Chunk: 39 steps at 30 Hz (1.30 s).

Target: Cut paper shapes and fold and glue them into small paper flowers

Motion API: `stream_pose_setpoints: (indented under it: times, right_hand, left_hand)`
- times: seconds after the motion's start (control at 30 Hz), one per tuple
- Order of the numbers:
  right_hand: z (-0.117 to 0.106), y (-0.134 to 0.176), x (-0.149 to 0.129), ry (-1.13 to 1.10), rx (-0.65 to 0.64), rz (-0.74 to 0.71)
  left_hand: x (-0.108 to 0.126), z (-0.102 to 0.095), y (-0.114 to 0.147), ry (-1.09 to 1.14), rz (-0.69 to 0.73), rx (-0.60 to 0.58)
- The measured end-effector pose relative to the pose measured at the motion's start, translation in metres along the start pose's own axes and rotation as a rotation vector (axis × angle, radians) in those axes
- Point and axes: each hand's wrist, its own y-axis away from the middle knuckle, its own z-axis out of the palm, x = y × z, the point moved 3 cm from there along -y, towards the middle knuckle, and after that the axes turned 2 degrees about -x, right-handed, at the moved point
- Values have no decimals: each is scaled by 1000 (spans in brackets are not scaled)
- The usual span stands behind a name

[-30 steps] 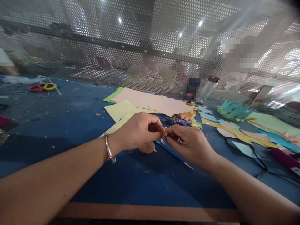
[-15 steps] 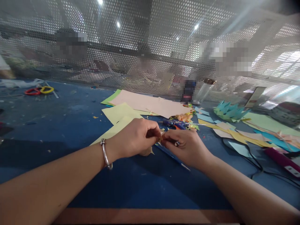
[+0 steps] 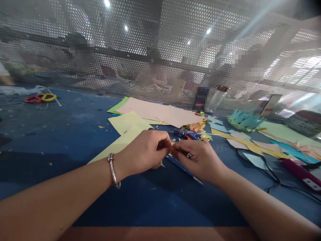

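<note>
Both hands meet near the middle of the blue table, fingertips almost touching. My left hand (image 3: 147, 149), below a silver bangle (image 3: 113, 170), is closed in a pinch. Facing it, my right hand (image 3: 200, 157), with a ring on one finger, is also pinched. A small pale yellowish bit shows between the fingertips; its kind is mostly hidden. Under the hands lies a thin blue stick-like tool (image 3: 187, 171) with a pale tip. Pale yellow paper (image 3: 117, 144) reaches under my left wrist. Just beyond the fingers lies a dark blue glue gun (image 3: 187, 134) with an orange trigger.
Pink paper (image 3: 155, 110) lies at the back beside paper scraps. Right of it stand a glass bottle (image 3: 217, 99) and a teal paper crown shape (image 3: 244, 119). A purple power strip (image 3: 299, 172) with black cable sits at right. Scissors (image 3: 41, 97) lie far left. Perforated metal panel (image 3: 140, 40) behind.
Both hands keep their pinch at nearly the same place, with only slight finger movement. The view has shifted a little.
</note>
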Motion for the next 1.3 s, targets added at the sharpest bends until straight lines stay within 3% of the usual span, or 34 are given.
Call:
stream_pose_setpoints:
  times: [0.33,0.77,1.07,1.3]
  right_hand:
    - [0,-1,3,5,19,19]
    - [3,1,2,-15,-61,35]
    - [3,-1,5,50,0,17]
    - [7,1,4,47,-65,23]
  left_hand:
    - [-1,3,-1,57,-50,44]
    - [0,-1,-1,98,-75,-55]
    - [-3,2,0,42,-46,42]
    - [-4,3,2,59,-28,33]
